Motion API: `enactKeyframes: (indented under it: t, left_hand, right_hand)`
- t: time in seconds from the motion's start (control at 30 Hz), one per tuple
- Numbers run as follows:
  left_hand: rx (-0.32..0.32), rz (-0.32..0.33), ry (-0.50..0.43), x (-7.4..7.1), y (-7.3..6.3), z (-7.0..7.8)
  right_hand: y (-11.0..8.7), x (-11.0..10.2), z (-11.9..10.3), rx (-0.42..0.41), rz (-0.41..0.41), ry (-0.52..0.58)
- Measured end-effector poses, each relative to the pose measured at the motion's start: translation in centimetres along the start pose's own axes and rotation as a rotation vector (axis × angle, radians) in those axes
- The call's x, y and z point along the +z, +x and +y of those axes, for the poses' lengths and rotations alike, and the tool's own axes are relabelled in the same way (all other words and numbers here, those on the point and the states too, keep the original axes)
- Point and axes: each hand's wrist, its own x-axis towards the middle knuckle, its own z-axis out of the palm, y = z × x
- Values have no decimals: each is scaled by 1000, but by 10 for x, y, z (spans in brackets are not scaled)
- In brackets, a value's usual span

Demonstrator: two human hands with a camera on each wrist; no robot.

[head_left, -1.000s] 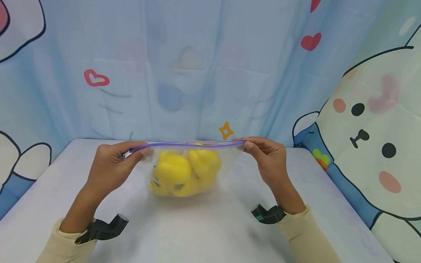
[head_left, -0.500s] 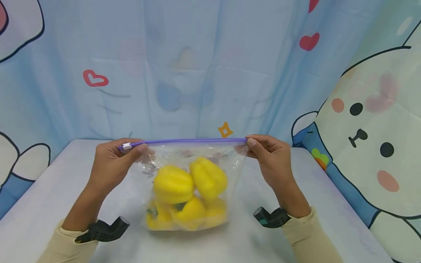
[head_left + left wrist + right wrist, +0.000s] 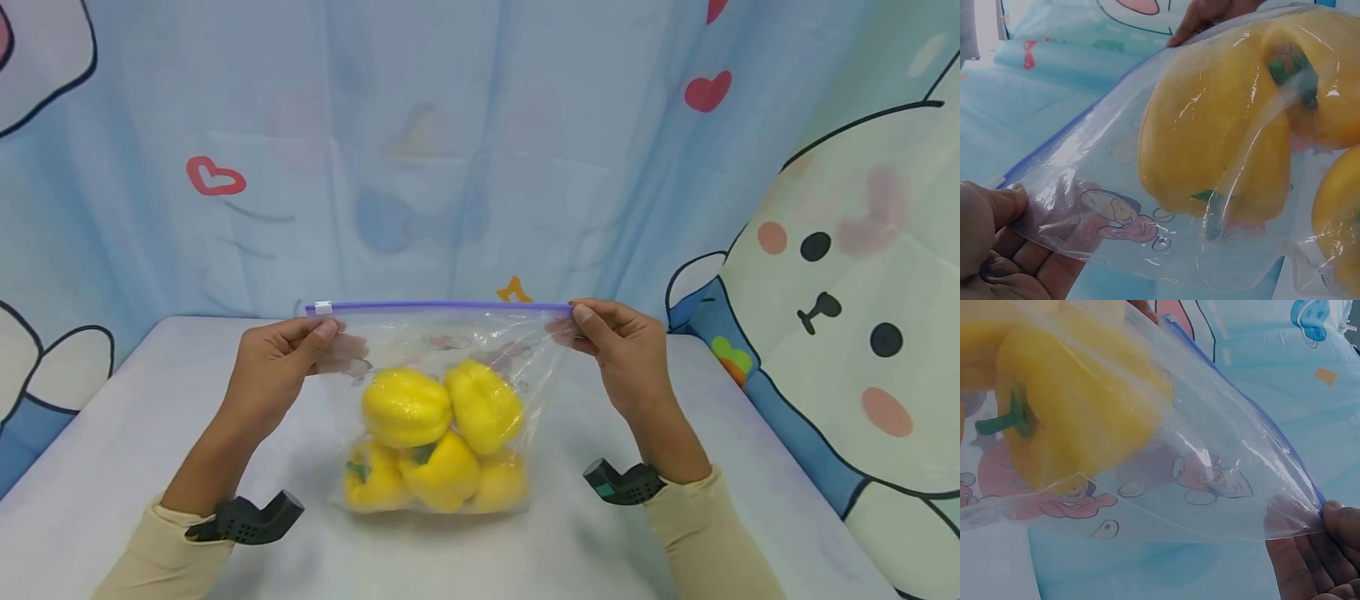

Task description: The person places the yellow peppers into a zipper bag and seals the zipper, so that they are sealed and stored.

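A clear zip bag (image 3: 442, 337) with a purple zip strip (image 3: 450, 307) and printed cartoon figures hangs roughly upright between my hands. Several yellow bell peppers (image 3: 407, 408) with green stems lie in its lower part. My left hand (image 3: 272, 371) pinches the bag's upper left edge, just below the white slider (image 3: 323, 307) at the strip's left end. At the top right corner, my right hand (image 3: 633, 358) pinches the bag between thumb and fingers. In the right wrist view a pepper (image 3: 1085, 400) shows through the plastic. Some fingers are seen only through the film.
A pale table (image 3: 150, 442) spreads under the bag and both forearms. Behind it hangs a light blue curtain (image 3: 450, 233) with hearts and cartoon animals. A black wrist camera (image 3: 247, 518) sits on my left wrist, another (image 3: 624, 483) on my right.
The bag has swung from tilted, with two strip lines visible, to facing me with one straight line. My left hand has shifted right, now gripping below the slider; the strip rose slightly.
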Motion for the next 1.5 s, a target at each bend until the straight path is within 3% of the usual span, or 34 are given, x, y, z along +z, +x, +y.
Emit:
enactKeyframes:
  t: [0.17,0.53,0.77,1.0,1.17,1.33,1.5]
  left_hand:
    - [-2,-2,-32,-1,-2,1]
    - [32,-1,-132,0,-2,1]
    - [51,0,-122,2,-4,3]
    - [68,-30,-159,6,-3,4]
    - [73,-25,-136,7,-3,5]
    - [69,-23,-134,6,-5,5]
    - [105,-51,-203,5,-4,4]
  right_hand:
    - [0,-3,-1,35,-6,1]
    - [4,-14,-6,85,-109,-58]
    - [5,-10,-16,-150,-110,-195]
    - [9,16,-37,-356,-85,-435]
    - [14,47,-55,-418,-211,-416]
    - [20,84,-65,-356,-385,-328]
    - [30,119,-65,-269,-544,-304]
